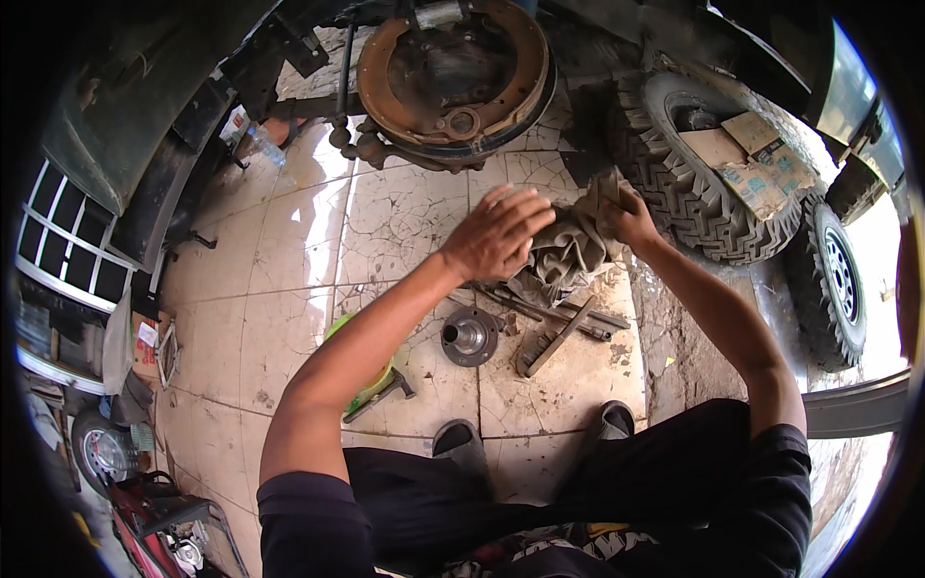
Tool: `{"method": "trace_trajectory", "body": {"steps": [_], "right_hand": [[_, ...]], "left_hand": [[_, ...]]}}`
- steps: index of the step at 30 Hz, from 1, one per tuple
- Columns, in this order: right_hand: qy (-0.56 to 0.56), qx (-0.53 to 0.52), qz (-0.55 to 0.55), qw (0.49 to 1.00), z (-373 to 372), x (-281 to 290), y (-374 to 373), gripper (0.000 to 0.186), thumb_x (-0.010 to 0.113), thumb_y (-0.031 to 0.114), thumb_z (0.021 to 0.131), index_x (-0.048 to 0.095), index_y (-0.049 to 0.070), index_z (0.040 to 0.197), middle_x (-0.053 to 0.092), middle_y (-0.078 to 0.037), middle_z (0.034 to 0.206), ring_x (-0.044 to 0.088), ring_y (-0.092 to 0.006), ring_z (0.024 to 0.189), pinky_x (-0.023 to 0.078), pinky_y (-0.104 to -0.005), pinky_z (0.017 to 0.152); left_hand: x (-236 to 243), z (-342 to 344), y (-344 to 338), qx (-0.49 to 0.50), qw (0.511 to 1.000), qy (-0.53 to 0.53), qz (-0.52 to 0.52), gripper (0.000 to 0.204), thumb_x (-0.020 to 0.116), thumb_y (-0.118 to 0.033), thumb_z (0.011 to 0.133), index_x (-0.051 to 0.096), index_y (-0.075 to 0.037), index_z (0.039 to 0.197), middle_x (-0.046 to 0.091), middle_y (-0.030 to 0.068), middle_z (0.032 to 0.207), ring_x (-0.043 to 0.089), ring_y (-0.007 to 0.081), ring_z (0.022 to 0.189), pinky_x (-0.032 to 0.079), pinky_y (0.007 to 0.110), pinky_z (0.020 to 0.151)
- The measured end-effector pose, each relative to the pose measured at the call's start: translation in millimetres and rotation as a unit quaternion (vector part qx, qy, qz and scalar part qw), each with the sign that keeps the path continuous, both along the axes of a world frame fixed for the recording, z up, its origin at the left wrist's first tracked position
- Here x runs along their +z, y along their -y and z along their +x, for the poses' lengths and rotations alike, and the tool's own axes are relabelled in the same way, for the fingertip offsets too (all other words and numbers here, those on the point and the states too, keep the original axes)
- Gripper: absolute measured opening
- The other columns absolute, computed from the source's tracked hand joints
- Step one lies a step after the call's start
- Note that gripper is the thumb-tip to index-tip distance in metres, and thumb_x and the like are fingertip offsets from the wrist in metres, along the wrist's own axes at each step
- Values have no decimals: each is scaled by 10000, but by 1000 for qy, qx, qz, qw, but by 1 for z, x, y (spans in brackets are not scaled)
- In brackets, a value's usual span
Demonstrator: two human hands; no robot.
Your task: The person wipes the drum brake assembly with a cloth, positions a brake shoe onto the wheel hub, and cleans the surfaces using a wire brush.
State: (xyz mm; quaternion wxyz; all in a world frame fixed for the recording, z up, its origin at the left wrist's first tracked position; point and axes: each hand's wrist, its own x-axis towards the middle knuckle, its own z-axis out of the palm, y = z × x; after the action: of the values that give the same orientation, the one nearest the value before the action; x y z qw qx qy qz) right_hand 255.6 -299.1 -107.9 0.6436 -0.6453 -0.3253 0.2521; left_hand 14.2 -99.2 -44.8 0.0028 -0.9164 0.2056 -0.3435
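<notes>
My right hand (628, 218) is closed on a crumpled olive-brown rag (568, 246), which hangs down over the tiled floor. Just left of the rag is my left hand (499, 234), back upward, fingers loosely stretched and apart, with nothing visible in it. Below my hands lies a round metal wheel hub (469, 336) with a raised centre. To its right are a wire brush (552, 342) and some metal rods (602, 326). A hammer (383, 395) lies near my left forearm, beside a bright green object (371, 385) that the arm partly hides.
Ahead stands a rusty brake assembly (453, 140) on the vehicle's axle. A large knobbly tyre (665, 188) with cardboard (756, 169) on it lies at right, near another wheel (836, 275). A plastic bottle (265, 146) is at far left. My feet (459, 443) are close below the tools.
</notes>
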Motion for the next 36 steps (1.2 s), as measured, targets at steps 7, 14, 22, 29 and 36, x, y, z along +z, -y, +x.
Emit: {"method": "trace_trajectory", "body": {"steps": [7, 14, 22, 29, 36], "right_hand": [[-364, 42, 135, 921, -11, 33, 22, 403, 402, 283, 1040, 488, 12, 1325, 562, -125, 1285, 554, -230, 1154, 429, -375, 1032], [-374, 103, 134, 912, -9, 41, 31, 343, 405, 293, 1040, 540, 53, 1244, 582, -103, 1237, 561, -211, 1144, 436, -379, 1029], [-470, 124, 93, 869, -20, 57, 36, 443, 383, 434, 1025, 570, 83, 1219, 608, -100, 1204, 599, -225, 1083, 455, -397, 1005], [103, -196, -142, 965, 9, -1, 33, 518, 419, 433, 1014, 428, -4, 1292, 576, -231, 1192, 567, -332, 1124, 441, -375, 945], [537, 31, -294, 790, -38, -38, 79, 711, 547, 187, 894, 194, 24, 1489, 195, -259, 1536, 223, -388, 1426, 209, -536, 1162]], "left_hand": [[-30, 18, 13, 188, 924, -161, -292, 271, 615, -208, 858, 613, -56, 1083, 640, 116, 1092, 562, 270, 1164, 384, 468, 1020], [-40, 54, 5, 210, 854, -184, -439, 349, 658, -244, 870, 604, -1, 1114, 672, 138, 1065, 639, 261, 1028, 493, 368, 858], [-40, 72, 52, 109, 828, -208, -509, 438, 648, -238, 893, 539, 8, 1239, 620, 161, 1200, 580, 266, 1152, 430, 356, 988], [-32, 94, 67, 36, 686, -291, -666, 518, 665, -209, 898, 475, 47, 1306, 575, 161, 1253, 546, 234, 1176, 427, 333, 1005], [-58, 65, 38, 141, 691, -382, -598, 463, 671, -240, 903, 527, 45, 1237, 637, 112, 1062, 592, 148, 899, 478, 266, 712]]}}
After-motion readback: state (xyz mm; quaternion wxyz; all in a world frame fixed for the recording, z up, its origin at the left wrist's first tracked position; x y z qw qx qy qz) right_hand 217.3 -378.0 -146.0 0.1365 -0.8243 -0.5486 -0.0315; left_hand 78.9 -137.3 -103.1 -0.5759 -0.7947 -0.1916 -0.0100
